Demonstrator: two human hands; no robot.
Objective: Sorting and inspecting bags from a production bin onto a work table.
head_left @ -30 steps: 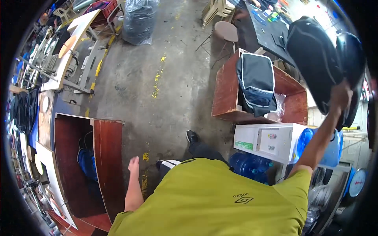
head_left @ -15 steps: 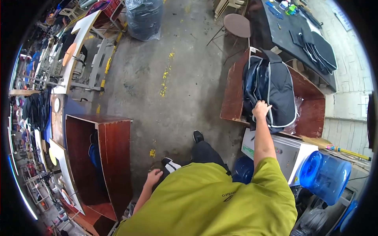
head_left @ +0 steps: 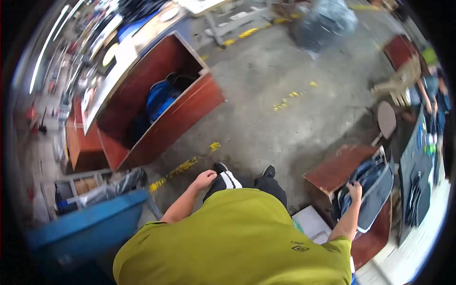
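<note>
At the right, my right hand [head_left: 354, 191] is closed on the edge of a black backpack [head_left: 376, 194] with pale piping. The backpack rests in a reddish-brown wooden box [head_left: 343, 170], its parted dark layers facing left. My left hand [head_left: 205, 179] hangs beside my left thigh, fingers curled in, with nothing visible in it. Blur softens the details of both hands.
Another reddish-brown box [head_left: 190, 111], at the left, holds a blue bag [head_left: 159, 100]. A blue bin [head_left: 90, 223] stands at lower left. Further off are a wrapped plastic bundle [head_left: 327, 23], a round stool [head_left: 386, 118], a black table [head_left: 412, 183] and another person's arm [head_left: 424, 97].
My view has swung left, so the boxes and backpack appear shifted and turned. My right hand still grips the backpack. The blue bin and another person have come into view.
</note>
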